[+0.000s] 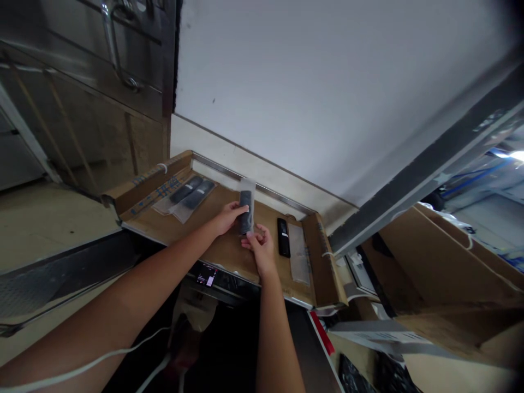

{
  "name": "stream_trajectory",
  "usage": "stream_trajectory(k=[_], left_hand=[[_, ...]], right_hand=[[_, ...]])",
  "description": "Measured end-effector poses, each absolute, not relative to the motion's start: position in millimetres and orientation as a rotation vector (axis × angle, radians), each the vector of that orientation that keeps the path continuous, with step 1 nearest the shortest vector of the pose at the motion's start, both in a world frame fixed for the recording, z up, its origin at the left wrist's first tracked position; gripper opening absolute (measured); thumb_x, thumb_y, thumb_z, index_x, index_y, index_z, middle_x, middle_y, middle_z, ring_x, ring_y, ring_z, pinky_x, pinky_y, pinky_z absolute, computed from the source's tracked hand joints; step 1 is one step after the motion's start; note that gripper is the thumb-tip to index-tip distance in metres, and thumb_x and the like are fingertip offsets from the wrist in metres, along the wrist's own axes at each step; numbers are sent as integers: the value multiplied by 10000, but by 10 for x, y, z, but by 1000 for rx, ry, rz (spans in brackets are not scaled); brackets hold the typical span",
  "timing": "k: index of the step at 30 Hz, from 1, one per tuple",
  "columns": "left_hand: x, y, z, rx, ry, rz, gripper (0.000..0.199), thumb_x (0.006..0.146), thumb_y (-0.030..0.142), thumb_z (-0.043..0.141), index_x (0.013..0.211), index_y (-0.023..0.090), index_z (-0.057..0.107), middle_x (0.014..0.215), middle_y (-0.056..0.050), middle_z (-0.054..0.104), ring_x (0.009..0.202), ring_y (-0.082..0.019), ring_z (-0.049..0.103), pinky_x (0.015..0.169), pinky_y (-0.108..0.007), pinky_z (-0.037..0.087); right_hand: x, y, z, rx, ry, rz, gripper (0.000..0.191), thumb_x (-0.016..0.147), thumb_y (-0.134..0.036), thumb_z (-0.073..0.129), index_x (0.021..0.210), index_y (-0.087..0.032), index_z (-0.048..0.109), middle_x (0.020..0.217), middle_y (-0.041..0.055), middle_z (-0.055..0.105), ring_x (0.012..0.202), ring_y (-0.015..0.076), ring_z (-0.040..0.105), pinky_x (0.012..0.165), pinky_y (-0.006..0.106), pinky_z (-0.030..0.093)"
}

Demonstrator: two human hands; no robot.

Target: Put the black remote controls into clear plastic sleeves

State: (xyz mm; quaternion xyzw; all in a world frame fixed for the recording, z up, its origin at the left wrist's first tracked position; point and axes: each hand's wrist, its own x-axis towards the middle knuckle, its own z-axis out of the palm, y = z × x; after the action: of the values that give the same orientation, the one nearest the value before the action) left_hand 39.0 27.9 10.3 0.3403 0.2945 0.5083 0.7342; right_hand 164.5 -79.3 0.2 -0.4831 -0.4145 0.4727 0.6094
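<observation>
A dark, bar-shaped device in a translucent plastic sleeve (246,199) is held upright over the cardboard-lined tray, a small white label on it. My left hand (230,218) grips it from the left side, the thumb lying across its front. At the lower end, my right hand (261,249) has thumb and fingers pinched on the sleeve's edge. Two similar sleeved devices (198,197) lie side by side at the tray's left. To the right rests a bare black device (283,238), remote-like in shape, beside a flat translucent sleeve (299,254).
The cardboard tray (223,252) has raised side flaps and backs onto a white wall panel (262,82). Below its front edge a small lit screen (207,274) shows. A white cable (102,357) crosses by my left forearm. Large cardboard boxes (442,262) stand at right.
</observation>
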Motion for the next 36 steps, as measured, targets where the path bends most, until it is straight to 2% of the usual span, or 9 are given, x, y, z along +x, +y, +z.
stream_trajectory(k=[5,9,16,20,23,27,31,36], left_hand=[[402,292,96,708,627,1200,422,588,310,892,839,177,580,803,0,668,720,-134,635,678,-278,522],[423,321,48,724,646,1232,422,617,297,879,885,191,571,851,-12,674,778,-148,657,707,-285,535],[443,334,19,703,623,1246,474,634,255,869,997,226,566,951,-12,682,864,-152,662,755,-286,548],[450,339,-10,725,580,1213,548,635,235,873,1097,251,579,1021,-16,680,954,-166,660,848,-334,553],[457,347,-33,749,601,1189,538,643,244,873,1101,244,591,1042,-33,684,990,-182,663,888,-365,545],[454,345,-25,749,660,1164,502,648,290,877,1064,225,604,1035,-43,688,932,-183,676,834,-344,548],[442,341,11,725,697,1135,387,702,398,831,947,177,628,904,-48,682,794,-165,663,716,-290,534],[422,383,44,589,698,1137,282,759,390,771,825,174,601,772,-30,643,718,-156,632,670,-285,528]], right_hand=[[1636,-743,-17,-1185,-873,1077,464,689,-548,820,867,-180,601,732,17,710,604,147,700,578,260,607],[1608,-701,-41,-1204,-752,901,484,641,-521,856,828,-201,546,649,-12,690,537,149,680,512,252,582],[1642,-652,-135,-1238,-810,846,374,678,-477,821,698,-168,611,633,-12,659,596,126,653,622,252,579],[1666,-634,-164,-1242,-779,773,325,672,-440,805,702,-168,630,649,-35,640,610,112,613,651,257,566],[1670,-633,-163,-1257,-751,716,291,679,-419,783,704,-170,634,643,-42,630,623,114,601,679,264,560],[1670,-641,-152,-1231,-753,729,282,695,-422,761,718,-187,608,666,-29,657,660,132,622,720,291,564],[1687,-657,-134,-1131,-661,801,294,699,-416,744,735,-211,537,704,-19,684,688,144,662,723,306,565],[1736,-696,-90,-1029,-595,856,255,718,-367,712,764,-227,504,689,-55,654,637,112,631,606,219,480]])
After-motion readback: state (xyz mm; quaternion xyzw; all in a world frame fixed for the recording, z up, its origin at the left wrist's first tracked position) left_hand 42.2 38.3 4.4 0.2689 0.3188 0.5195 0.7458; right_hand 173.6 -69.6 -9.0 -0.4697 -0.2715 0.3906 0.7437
